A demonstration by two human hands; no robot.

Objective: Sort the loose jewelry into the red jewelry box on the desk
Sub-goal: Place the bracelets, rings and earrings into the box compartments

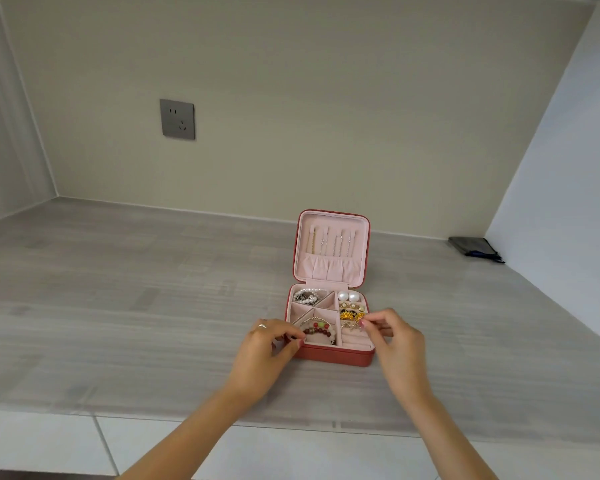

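While the red jewelry box (329, 355) sits open at 6 o'clock on the desk (118, 306), the left hand (267, 344) grips its front-left corner, apparently steadying it. The right hand (392, 336) pinches a gold piece (355, 318) over the right compartments, probably to seat it.

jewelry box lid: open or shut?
Open. The red jewelry box has its lid standing upright, pink lining and hung chains facing the camera.

Both hands (329, 336) at open jewelry box (333, 356), perhaps pinching.

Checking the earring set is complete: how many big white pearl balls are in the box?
2: pearl balls side by side in the far right compartment of the red jewelry box. Others may lie hidden.
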